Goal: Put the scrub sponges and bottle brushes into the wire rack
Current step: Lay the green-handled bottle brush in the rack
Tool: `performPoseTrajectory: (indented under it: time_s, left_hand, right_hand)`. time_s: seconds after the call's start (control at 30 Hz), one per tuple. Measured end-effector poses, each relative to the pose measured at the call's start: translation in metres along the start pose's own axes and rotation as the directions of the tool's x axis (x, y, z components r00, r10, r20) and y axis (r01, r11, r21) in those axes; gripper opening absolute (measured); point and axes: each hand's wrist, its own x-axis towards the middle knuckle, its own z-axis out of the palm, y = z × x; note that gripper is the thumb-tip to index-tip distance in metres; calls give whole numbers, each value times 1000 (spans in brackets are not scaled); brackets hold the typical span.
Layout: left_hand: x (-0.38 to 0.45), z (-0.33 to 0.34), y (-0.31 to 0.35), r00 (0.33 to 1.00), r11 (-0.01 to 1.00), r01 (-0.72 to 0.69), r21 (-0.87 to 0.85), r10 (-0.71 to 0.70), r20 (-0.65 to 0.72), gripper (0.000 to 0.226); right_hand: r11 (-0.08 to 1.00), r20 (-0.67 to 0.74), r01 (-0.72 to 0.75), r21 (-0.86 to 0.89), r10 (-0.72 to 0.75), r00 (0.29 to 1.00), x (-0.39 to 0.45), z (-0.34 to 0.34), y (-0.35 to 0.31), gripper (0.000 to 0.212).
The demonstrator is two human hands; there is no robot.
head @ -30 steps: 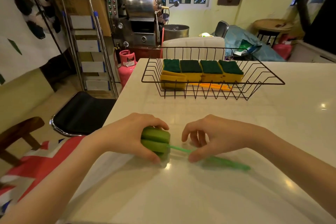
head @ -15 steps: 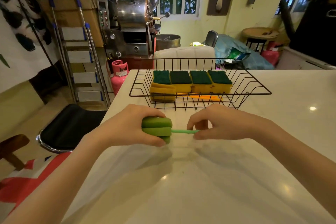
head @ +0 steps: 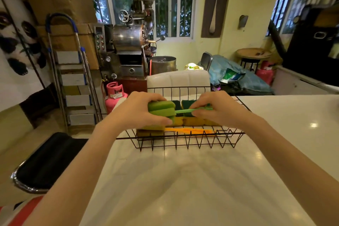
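Brush [head: 166, 111] was lifted from table [head: 183, 180] to over rack [head: 183, 139], 12 o'clock | left hand [head: 135, 113] clamped on head, right hand [head: 218, 109] pinched on handle | risk: handle snagged on wires if lowered tilted

White table [head: 201, 180]; pink gas cylinder [head: 115, 95] beside stepladder [head: 73, 79]; steel roasting machine [head: 132, 46] behind; black stool [head: 47, 161] at left

Green bottle brush [head: 162, 111] horizontal above wire rack [head: 183, 140]; yellow-green scrub sponges [head: 190, 120] rowed inside, orange brush [head: 190, 130] flat.
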Motion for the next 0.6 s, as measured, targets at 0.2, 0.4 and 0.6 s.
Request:
performPoseTrajectory:
  time_s: [0.2,0.4,0.6]
  left_hand:
    - [30,12,-9,1000,999,30,37,-30,-3,57]
    - [50,9,-13,945,959,-79,-272,-15,-326,56]
    - [81,-3,-6,954,633,62,-771,-265,-141,33]
  right_hand:
    - [977,0,-13,-211,14,1000,22,20,21,26]
    - [998,-168,-60,-37,53,984,27,25,36,23]
    - [464,-164,-64,884,434,886,27,17,30,12]
